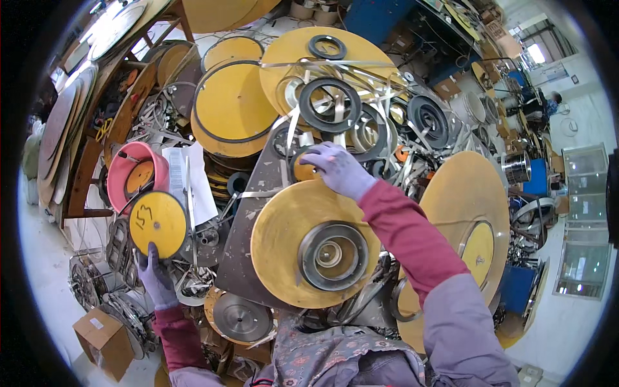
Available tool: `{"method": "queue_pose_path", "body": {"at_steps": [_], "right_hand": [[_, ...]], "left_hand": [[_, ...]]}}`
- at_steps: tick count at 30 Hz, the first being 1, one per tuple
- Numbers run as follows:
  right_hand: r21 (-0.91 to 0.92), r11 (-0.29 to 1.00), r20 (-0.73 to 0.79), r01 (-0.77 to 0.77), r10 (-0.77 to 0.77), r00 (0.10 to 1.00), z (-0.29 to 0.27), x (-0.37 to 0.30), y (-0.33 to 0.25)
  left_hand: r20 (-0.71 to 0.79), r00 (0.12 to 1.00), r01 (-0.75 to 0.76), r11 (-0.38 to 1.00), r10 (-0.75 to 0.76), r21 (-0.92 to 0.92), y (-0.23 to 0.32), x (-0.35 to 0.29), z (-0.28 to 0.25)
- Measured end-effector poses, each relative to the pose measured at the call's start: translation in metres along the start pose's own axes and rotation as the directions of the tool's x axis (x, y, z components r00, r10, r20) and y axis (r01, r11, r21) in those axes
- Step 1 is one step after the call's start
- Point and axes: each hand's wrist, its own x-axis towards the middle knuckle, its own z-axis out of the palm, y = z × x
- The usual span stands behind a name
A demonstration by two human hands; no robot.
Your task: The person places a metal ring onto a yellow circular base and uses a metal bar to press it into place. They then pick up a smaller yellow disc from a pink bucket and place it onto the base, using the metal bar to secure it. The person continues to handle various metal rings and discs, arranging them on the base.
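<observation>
Yellow disc point(158, 222) in left hand point(156, 284), left of the table point(242, 261). Thumb over lower rim, fingers mostly hidden behind; pinch looks nearly closed on the edge, probably to leave the face clear. Disc round, so no long axis; face turned upward, black marks point(143, 217) slanting up rightward. Right hand point(335, 169) part-curled over small orange disc point(302, 169); cannot tell if gripped. Nearer the body, 1 big yellow disc point(274, 238) carries grey ring point(307, 259), likely as steady base. Beyond held disc: pink bucket point(117, 179), white paper point(201, 184).
</observation>
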Motion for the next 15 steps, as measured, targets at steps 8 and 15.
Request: {"method": "queue_pose_path", "body": {"at_steps": [8, 15], "right_hand": [[-0.022, 0.986, 0.25, 0.165, -0.154, 0.956, 0.008, 0.057, -0.004], [-0.146, 0.977, 0.257, 0.157, -0.116, 0.959, -0.02, 0.143, -0.049]], "left_hand": [[-0.143, 0.989, 0.054, 0.985, -0.03, 0.164, -0.025, -0.009, -0.082], [-0.186, 0.975, 0.116, 0.993, -0.12, -0.032, -0.072, -0.01, -0.107]]}}
